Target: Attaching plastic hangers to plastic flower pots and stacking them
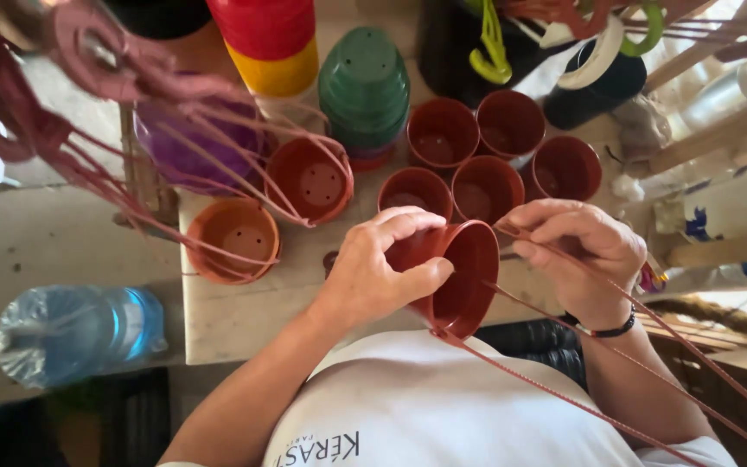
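- My left hand (378,264) had its grip closed around a small round pot (456,277) of smooth terracotta-coloured plastic, thumb over the rim, the pot tilted on its side above the counter edge near my chest.
- My right hand (577,251) pinched a thin, stiff plastic hanger strand (564,264) at the pot's rim; more strands ran down past my shirt (443,406).
- On the worn wooden counter (244,311) stood matching empty pots (486,186), each with drain holes, and a green stack (365,86).
- A clear water bottle (75,333) lay well apart at left.
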